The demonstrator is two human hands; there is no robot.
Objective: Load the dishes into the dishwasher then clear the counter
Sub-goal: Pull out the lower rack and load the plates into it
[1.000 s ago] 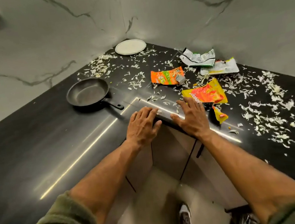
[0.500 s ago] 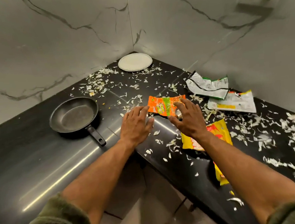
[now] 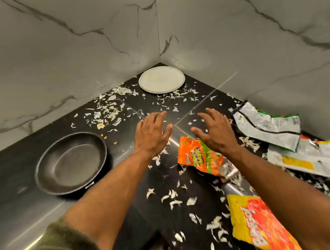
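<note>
Though both the left hand (image 3: 153, 135) and right hand (image 3: 215, 132) hang spread and empty at centre frame, the white plate (image 3: 161, 79) lies flat and bare in the upper-centre corner of the surface (image 3: 10, 179); likely stiff, breakable, best pinched at its rim. The pan (image 3: 71, 163), centre left, holds nothing.
</note>
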